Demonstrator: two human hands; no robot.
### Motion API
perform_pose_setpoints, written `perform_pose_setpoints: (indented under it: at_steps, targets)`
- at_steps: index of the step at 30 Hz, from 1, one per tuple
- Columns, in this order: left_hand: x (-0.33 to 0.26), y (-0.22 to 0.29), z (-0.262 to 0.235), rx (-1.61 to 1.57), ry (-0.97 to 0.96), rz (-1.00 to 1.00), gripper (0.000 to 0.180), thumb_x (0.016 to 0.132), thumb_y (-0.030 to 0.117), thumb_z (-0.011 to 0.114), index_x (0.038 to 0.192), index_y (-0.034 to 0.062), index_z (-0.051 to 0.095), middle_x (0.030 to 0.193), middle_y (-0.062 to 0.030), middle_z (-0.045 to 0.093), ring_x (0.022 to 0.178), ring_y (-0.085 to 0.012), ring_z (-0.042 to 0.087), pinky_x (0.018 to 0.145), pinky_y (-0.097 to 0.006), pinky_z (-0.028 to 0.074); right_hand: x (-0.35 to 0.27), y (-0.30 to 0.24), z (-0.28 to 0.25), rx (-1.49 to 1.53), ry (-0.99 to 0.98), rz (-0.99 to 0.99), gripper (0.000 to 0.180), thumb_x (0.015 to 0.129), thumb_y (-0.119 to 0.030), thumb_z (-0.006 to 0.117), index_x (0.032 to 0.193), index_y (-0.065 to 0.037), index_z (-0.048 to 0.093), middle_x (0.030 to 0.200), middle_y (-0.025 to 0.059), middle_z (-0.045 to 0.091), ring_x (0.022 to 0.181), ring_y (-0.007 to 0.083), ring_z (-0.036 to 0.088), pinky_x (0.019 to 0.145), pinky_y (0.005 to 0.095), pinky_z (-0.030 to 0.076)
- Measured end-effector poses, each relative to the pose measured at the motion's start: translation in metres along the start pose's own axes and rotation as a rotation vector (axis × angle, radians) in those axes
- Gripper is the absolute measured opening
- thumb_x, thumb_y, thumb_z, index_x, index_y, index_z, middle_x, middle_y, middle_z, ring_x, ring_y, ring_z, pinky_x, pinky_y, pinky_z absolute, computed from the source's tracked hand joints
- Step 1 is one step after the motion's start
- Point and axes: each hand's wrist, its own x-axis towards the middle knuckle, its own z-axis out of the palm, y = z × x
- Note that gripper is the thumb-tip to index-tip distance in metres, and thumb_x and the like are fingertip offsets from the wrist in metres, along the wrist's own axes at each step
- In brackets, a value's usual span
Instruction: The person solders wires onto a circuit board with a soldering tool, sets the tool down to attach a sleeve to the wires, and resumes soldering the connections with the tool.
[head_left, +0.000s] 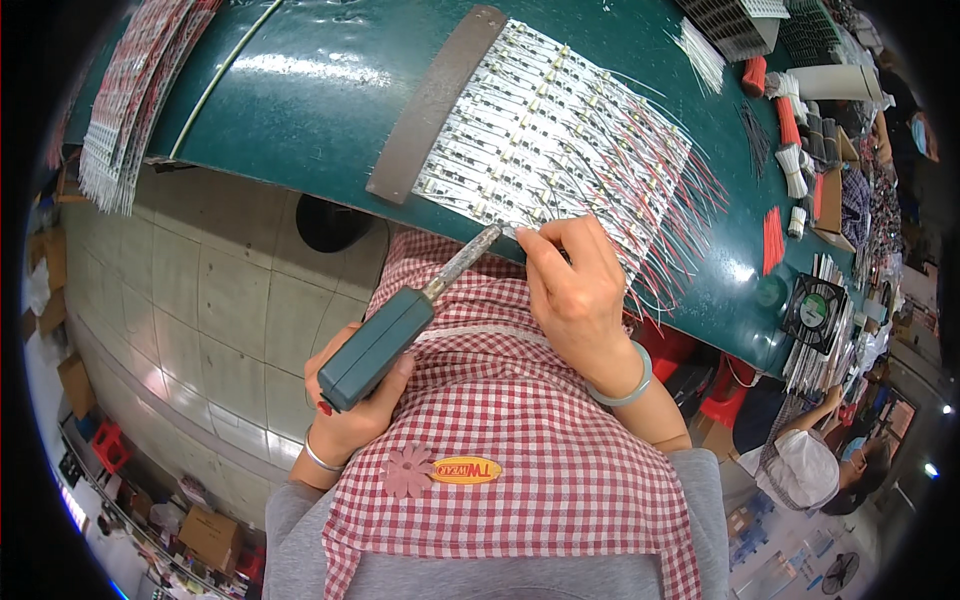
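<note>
Teal-handled soldering iron with a long metal shaft [400, 325] sits in the left hand [345, 400], whose fingers are wrapped tightly round the grip; its tip reaches up to the near edge of the panel of white LED strip boards [540, 130] lying on the dark green counter [300, 90]. The right hand [575, 290] rests at that same edge, its fingers pinched together just beside the iron's tip, apparently on a thin wire, though what they pinch is too small to make out. Red and white lead wires [690, 190] fan out from the right side of the panel across the counter. A brown flat bar [435, 100] lies over the panel's left end. Beneath both hands spreads a red-and-white checked apron [510, 440] on the person's lap. The right wrist carries a pale green bangle [630, 385], the left a thin silver bracelet [318, 458]. Bundles of red and white wires [790, 150] lie farther right on the counter, and a small black fan [815, 310] sits near its right edge. Another stack of strip boards [125, 110] hangs over the counter's left end. A second person in a white cap [805, 465] sits below at the right
</note>
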Motion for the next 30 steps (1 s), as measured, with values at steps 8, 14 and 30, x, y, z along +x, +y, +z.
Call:
perform_pose_setpoints:
  at_steps: [8,14,30]
  targets:
    - [-0.011,0.001,-0.001,-0.205,0.103,-0.147,0.024,0.085,0.004,0.073,0.107,-0.0046,0.068,0.098,-0.0133,0.070,0.085,-0.0208,0.067,0.074,-0.031,0.053,0.002,0.002,-0.002,-0.020,0.009,-0.014,0.028,0.067,0.005,0.066,0.094,0.002,0.068,0.083,0.0091,0.057,0.075,0.0256,0.056,0.063,0.0358,0.047]
    - [-0.008,-0.010,0.004,-0.276,0.138,-0.135,0.037,0.084,-0.002,0.071,0.120,-0.0037,0.062,0.096,-0.0074,0.063,0.070,-0.0103,0.056,0.058,-0.024,0.045,0.003,0.000,-0.003,0.005,-0.021,0.003,0.024,0.070,0.009,0.071,0.094,0.003,0.070,0.080,0.0093,0.058,0.070,0.0246,0.056,0.058,0.0336,0.046]
    - [0.011,-0.005,0.010,-0.192,0.187,0.004,0.038,0.085,-0.006,0.067,0.123,-0.0049,0.060,0.099,-0.0077,0.062,0.068,-0.0091,0.053,0.057,-0.023,0.043,0.051,0.045,-0.026,-0.147,0.002,0.116,0.016,0.078,0.002,0.069,0.093,-0.002,0.066,0.082,0.0104,0.060,0.077,0.0281,0.060,0.068,0.0387,0.049]
